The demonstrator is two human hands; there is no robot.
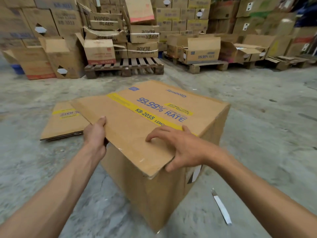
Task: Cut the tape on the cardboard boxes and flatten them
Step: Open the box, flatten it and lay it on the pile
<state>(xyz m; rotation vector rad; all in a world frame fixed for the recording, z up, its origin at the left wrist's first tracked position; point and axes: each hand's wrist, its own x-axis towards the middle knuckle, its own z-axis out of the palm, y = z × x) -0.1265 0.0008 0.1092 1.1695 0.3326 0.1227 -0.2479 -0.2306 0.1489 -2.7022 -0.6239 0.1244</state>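
Box (154, 134) printed side up, hands (95, 133) gripping flap

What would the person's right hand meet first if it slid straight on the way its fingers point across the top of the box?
The right hand points left across the box top. Its fingers would probably slide over bare cardboard and first meet the left hand gripping the left edge, though depth is hard to judge.

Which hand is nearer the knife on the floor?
Right. The right hand rests on the box at its near right corner, above and left of the knife. The left hand grips the flap's left edge, farther away.
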